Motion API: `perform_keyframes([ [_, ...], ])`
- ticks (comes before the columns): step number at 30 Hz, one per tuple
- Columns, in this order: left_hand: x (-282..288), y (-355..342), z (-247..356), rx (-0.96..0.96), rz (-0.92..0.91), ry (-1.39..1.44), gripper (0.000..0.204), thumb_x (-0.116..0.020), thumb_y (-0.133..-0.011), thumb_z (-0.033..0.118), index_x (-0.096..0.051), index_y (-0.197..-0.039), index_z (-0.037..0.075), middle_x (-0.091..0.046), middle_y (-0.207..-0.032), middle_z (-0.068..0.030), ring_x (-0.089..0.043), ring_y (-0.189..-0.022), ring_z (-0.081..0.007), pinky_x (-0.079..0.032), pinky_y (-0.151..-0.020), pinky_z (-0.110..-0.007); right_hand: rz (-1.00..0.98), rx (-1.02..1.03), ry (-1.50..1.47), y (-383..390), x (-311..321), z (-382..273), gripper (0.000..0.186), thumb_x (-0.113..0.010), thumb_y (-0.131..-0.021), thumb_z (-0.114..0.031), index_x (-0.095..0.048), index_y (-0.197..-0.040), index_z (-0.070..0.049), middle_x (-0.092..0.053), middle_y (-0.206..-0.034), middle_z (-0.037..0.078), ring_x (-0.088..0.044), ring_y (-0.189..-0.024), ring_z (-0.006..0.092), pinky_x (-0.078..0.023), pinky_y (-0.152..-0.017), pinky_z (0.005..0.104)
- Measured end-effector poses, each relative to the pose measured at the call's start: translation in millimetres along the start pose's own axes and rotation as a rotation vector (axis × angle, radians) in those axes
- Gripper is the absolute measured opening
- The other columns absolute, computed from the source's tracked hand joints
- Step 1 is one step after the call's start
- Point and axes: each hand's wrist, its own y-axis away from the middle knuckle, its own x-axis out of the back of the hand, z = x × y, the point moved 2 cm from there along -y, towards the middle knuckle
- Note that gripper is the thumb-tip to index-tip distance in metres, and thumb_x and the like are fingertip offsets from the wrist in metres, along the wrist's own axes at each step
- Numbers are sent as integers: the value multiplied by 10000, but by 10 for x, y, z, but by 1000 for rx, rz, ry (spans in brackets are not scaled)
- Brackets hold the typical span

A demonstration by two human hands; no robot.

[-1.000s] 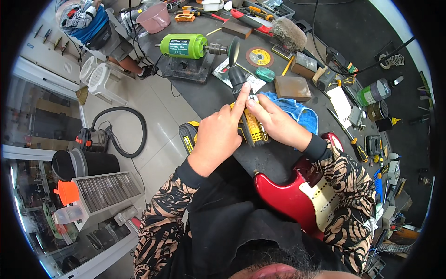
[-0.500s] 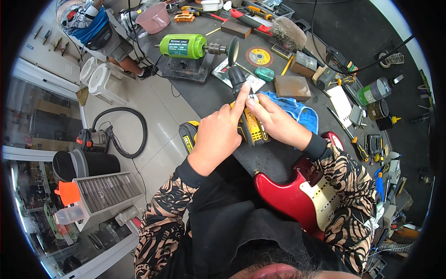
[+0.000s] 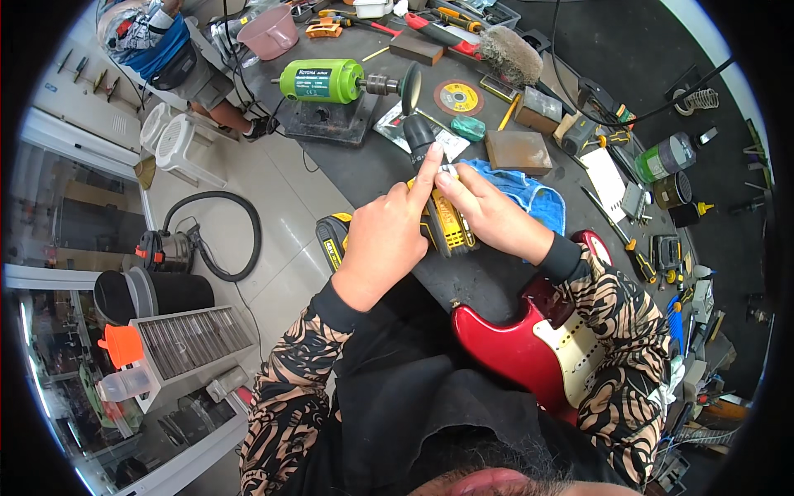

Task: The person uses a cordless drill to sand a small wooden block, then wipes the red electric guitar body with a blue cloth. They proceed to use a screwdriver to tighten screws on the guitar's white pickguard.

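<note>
A yellow and black cordless drill [image 3: 449, 231] is held between my two hands over the bench edge, its black chuck pointing away from me. My left hand [image 3: 385, 240] is closed round its handle, with the index finger stretched along the body toward the chuck. The battery [image 3: 332, 238] shows left of that hand. My right hand [image 3: 502, 217] grips the drill's right side, thumb on top near the left fingertip; its other fingers are mostly hidden. Below my right forearm lies a red electric guitar body [image 3: 504, 343] with a cream pickguard [image 3: 571, 351], partly covered by the sleeve.
Beyond the drill stand a green bench polisher [image 3: 322, 81], a cutting disc [image 3: 459, 97] and a wooden block [image 3: 518, 152]. A blue cloth [image 3: 529, 198] lies by my right hand. Tools crowd the right side. On the floor at left is a vacuum cleaner [image 3: 169, 250]; another person stands far left.
The view has shifted very slightly. My hands keep the same hold on the drill, and nothing else has visibly moved.
</note>
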Motion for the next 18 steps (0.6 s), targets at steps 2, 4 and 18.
perform_keyframes([
  [2,0,1,1,1,3,-2,1095,-759,-756,6,-317,-1735,217,-665,-881,-147,-729,-746,-364,-604,-664,-473,-31,-49,28,4,12,-12,493,-469,-1182,-496,-552,-1236,-13,-583,-1073,79,-571,-1035,132,-503,-949,313],
  [4,0,-1,3,-1,6,0,1098,-758,-754,3,-316,-1736,217,-663,-879,-147,-728,-745,-363,-603,-665,-473,-35,-52,19,11,16,-30,488,-470,-1183,-491,-550,-1237,-13,-584,-1074,80,-572,-1034,133,-505,-946,314],
  [18,-17,-6,-12,-2,23,8,1093,-752,-750,-2,-330,-1733,221,-659,-866,-143,-726,-747,-360,-604,-669,-467,-29,-53,35,13,16,-23,477,-471,-1185,-480,-550,-1220,-11,-586,-1073,92,-574,-1026,141,-505,-948,324],
])
